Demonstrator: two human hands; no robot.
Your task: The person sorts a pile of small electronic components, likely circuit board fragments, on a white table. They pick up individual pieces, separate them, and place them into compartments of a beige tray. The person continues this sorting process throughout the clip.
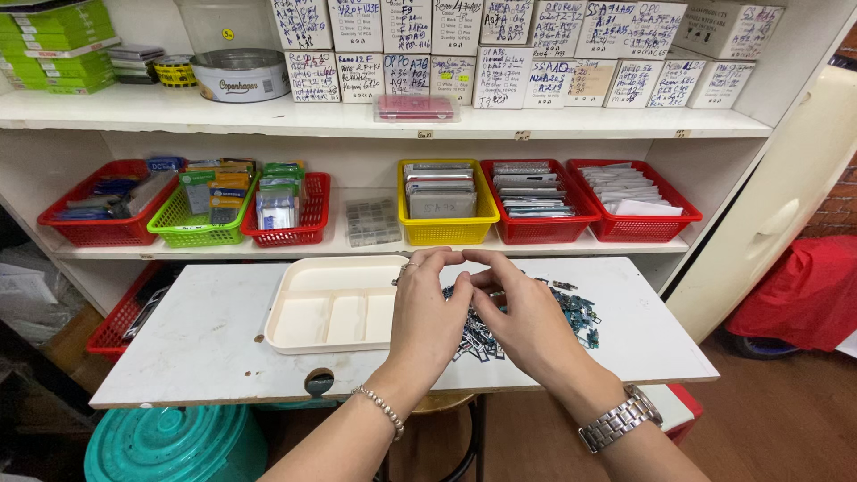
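both hands (pixel 478 308) pinch small parts (pixel 576 312) beside a bare cream tray (pixel 321 295).

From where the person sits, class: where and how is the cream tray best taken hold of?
Probably by the left rim of the tray, coming from its left side. That raised, rounded edge is bare and stands clear on the table, while both hands, left and right, cover the right end beside the pile of small parts.

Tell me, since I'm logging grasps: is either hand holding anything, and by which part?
It cannot be told. The left hand and right hand meet fingertip to fingertip above the pile of small blue-green circuit parts, hiding any grip.
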